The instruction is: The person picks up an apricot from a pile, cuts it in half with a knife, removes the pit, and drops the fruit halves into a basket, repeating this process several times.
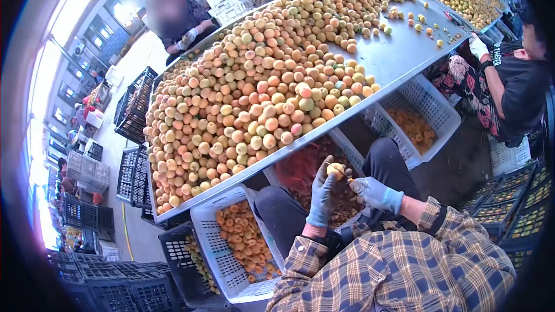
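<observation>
Above my lap, my left hand [323, 193], in a grey-blue glove, holds a yellow-orange apricot [335, 169] upright in its fingertips. Close beside it on the right is my right hand [374, 192], gloved too, with its fingers closed. A small thing sticks out of the right fingers toward the apricot, too small to name. Under my hands, between my knees, stands a crate with red netting [298, 167] and brownish bits [346, 211] in it. A large heap of apricots [248, 92] covers much of the metal table [387, 58] in front of me.
At my left stands a white crate [209, 219] of orange apricot halves, beside a black crate [179, 248] of greenish fruit. Another white crate [442, 118] sits under the table edge. Co-workers sit at the right [514, 81] and across the table [179, 23].
</observation>
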Demonstrator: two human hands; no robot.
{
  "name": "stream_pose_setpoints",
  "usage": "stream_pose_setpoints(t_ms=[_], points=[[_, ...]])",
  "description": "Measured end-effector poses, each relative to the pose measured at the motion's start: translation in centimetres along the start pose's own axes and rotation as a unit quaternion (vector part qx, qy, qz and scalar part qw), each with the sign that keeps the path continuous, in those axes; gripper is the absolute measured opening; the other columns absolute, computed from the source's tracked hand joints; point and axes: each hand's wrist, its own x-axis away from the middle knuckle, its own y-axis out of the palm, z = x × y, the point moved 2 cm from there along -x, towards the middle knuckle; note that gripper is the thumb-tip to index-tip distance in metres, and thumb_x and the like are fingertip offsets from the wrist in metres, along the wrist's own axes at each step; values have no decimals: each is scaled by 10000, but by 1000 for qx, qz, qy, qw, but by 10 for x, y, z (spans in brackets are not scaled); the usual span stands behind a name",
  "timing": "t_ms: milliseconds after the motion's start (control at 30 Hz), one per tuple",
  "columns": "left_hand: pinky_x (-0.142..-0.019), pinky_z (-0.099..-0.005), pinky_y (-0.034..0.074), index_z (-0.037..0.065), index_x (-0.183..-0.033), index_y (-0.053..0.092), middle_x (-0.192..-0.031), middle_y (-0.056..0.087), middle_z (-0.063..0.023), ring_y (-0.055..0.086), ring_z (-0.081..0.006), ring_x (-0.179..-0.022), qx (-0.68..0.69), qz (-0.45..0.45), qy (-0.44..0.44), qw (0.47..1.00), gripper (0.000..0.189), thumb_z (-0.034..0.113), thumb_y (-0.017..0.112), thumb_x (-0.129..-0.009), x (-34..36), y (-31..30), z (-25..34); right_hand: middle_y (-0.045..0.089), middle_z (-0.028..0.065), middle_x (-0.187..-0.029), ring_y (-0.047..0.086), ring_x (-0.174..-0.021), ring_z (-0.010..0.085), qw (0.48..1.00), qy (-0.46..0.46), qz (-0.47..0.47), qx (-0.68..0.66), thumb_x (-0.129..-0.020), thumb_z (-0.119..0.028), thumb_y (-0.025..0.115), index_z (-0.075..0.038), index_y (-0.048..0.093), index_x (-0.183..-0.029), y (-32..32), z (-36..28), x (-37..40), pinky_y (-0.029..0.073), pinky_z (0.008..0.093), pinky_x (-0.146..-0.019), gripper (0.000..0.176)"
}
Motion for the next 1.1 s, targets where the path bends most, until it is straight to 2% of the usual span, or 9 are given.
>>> stream_pose_setpoints(t_ms=[167,300,367,533,700,833,933,967,1100], points=[[-954,-459,447,61,-1241,487,-1104,596,-138,575,-295,-1072,168,55,-61,982,407,306,560,-925,-4,-18,-44,578,78,-715,504,-662,153,985,-97,103,94,-987,-339,436,-9,568,-883,4,54,-11,431,328,-636,371],[-944,-456,452,50,-1184,519,-1099,604,-141,570,-285,-1058,82,33,-57,995,403,346,567,-915,-2,-15,-42,612,115,-734,587,-720,229,974,-134,128,132,-991,-342,414,2,589,-934,-4,52,-21,445,357,-666,390],[-936,-446,457,25,-1158,527,-1126,597,-143,566,-284,-1062,109,17,-89,990,446,377,593,-892,-2,-18,-40,631,141,-756,599,-713,262,990,132,38,-15,-992,-349,404,2,598,-936,-4,31,-11,447,376,-652,405],[-997,-451,401,-3,-1148,529,-1135,591,-169,549,-318,-1094,273,74,-123,951,490,418,563,-900,-2,-22,-48,628,197,-793,600,-732,339,974,-109,129,151,-978,-359,430,16,593,-950,10,56,-14,453,390,-662,410],[-1001,-460,395,10,-1134,533,-1128,593,-159,537,-323,-1111,197,48,-105,974,449,399,554,-910,-4,-21,-39,617,176,-763,587,-708,300,967,-142,130,166,-978,-365,433,9,600,-955,2,46,-20,448,383,-660,410],[-934,-478,446,76,-1215,488,-1089,602,-147,565,-312,-1067,58,24,-68,996,419,373,540,-924,0,-4,-18,575,157,-707,503,-632,254,999,18,32,40,-981,-396,417,-4,596,-923,-2,33,-16,438,376,-644,434],[-927,-480,448,89,-1245,460,-1065,613,-139,574,-318,-1050,183,30,-96,978,494,453,513,-915,-5,-23,-31,613,210,-772,594,-737,355,970,-117,89,194,-981,-419,388,0,581,-888,7,45,-8,447,409,-669,471],[-927,-480,448,89,-1245,460,-1065,613,-139,574,-318,-1050,185,33,-95,977,494,453,513,-915,-4,-25,-37,588,132,-758,532,-693,211,967,-120,102,199,-997,-311,406,-6,561,-940,9,60,-12,432,350,-649,347],[-840,-398,507,90,-1204,489,-1016,630,-112,606,-254,-957,79,30,-145,986,414,399,523,-931,-2,-15,-40,619,107,-750,547,-675,179,981,-102,100,135,-987,-341,428,7,589,-882,-4,60,-25,439,339,-631,398]])
